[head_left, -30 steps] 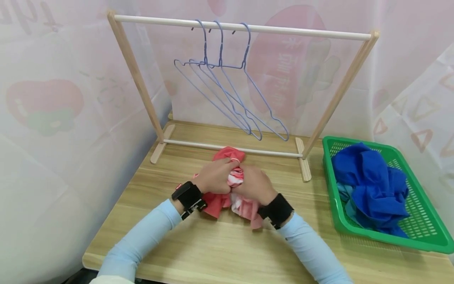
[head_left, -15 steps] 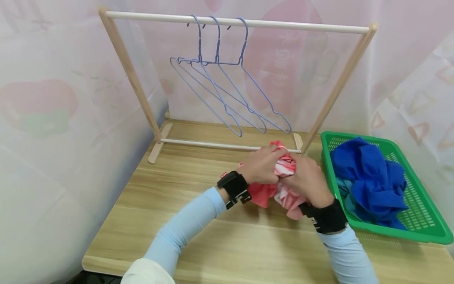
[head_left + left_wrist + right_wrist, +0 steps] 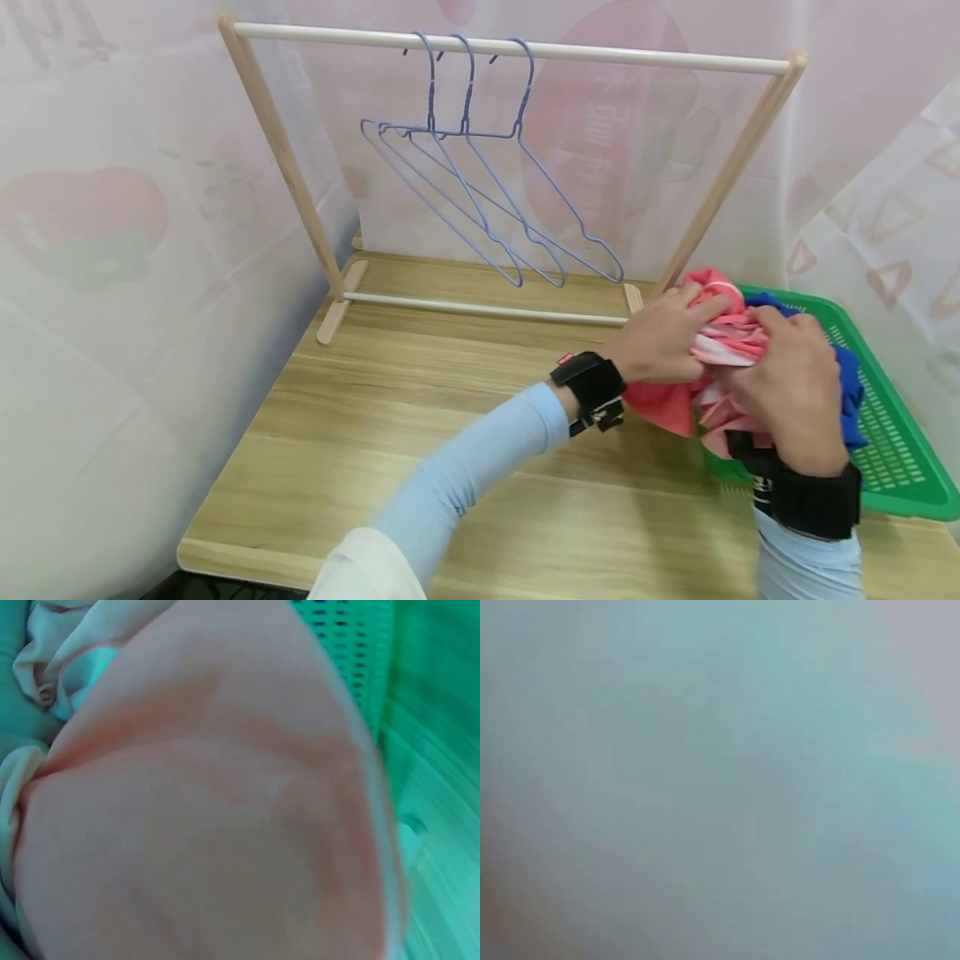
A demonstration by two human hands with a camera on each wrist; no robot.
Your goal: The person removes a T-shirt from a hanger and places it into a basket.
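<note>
Between my two hands is a bunched piece of coral-pink and white clothing [image 3: 727, 343], gripped from both sides. My left hand [image 3: 663, 337] curls round its left part; my right hand [image 3: 797, 387] clasps the right part. The bundle is over the left side of a green plastic basket [image 3: 903, 467], where blue cloth [image 3: 851, 392] shows behind my right hand. In the left wrist view, a fold of the clothing [image 3: 202, 817] fills most of the picture, with the basket's slotted wall [image 3: 352, 652] beyond. Only a blur shows in the right wrist view.
Behind the hands stands a wooden rack with a white top bar [image 3: 660, 56]. Blue wire hangers [image 3: 517, 204] hang from it. The rack's right leg [image 3: 727, 179] rises just left of the basket. The wooden table's [image 3: 360, 467] left edge lies beside a white curtain.
Both hands have carried the pink clothing from the middle of the table to the right, up over the basket. It now covers part of the blue cloth and the basket's left rim.
</note>
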